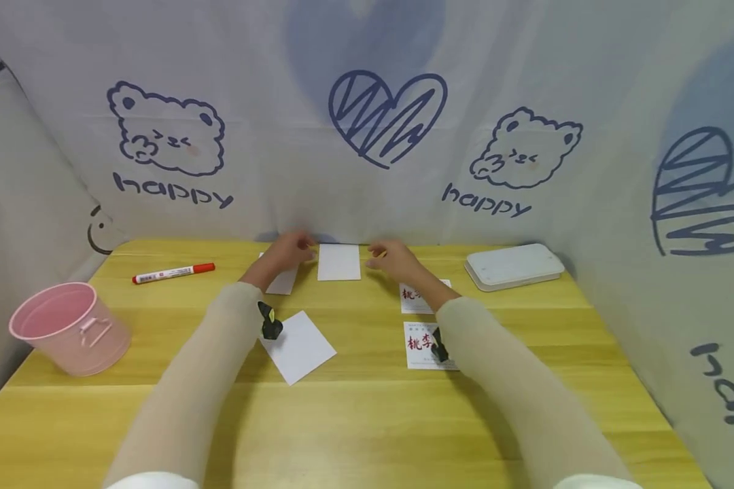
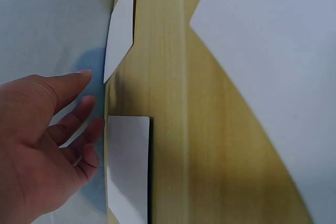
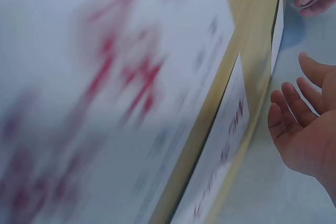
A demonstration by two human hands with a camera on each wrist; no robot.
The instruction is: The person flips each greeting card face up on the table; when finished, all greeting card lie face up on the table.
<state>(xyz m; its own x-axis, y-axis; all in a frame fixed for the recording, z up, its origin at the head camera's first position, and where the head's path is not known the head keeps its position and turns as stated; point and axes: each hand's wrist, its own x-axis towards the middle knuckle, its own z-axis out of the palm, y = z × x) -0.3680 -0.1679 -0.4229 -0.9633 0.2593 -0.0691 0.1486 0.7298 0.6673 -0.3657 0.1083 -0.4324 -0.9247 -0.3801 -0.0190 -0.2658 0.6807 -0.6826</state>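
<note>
At the back edge of the table a blank white card [image 1: 339,263] lies between both hands, touched by neither. My left hand [image 1: 289,251], fingers loosely bent and holding nothing, is just left of it, above a second blank card [image 1: 283,282] that it partly covers. In the left wrist view the left hand [image 2: 47,145] has thumb and fingers apart. To the right of the middle card is my right hand [image 1: 394,259], also bare, its fingers relaxed in the right wrist view [image 3: 307,124]. A third blank card [image 1: 302,350] lies turned at an angle near the left wrist.
Two cards with red characters, a back one [image 1: 412,299] and a front one [image 1: 421,353], lie under the right forearm. A white flat case [image 1: 514,265] sits back right. At left are a red-capped marker [image 1: 173,273] and a pink bucket [image 1: 76,336]. A printed curtain [image 1: 269,149] hangs behind.
</note>
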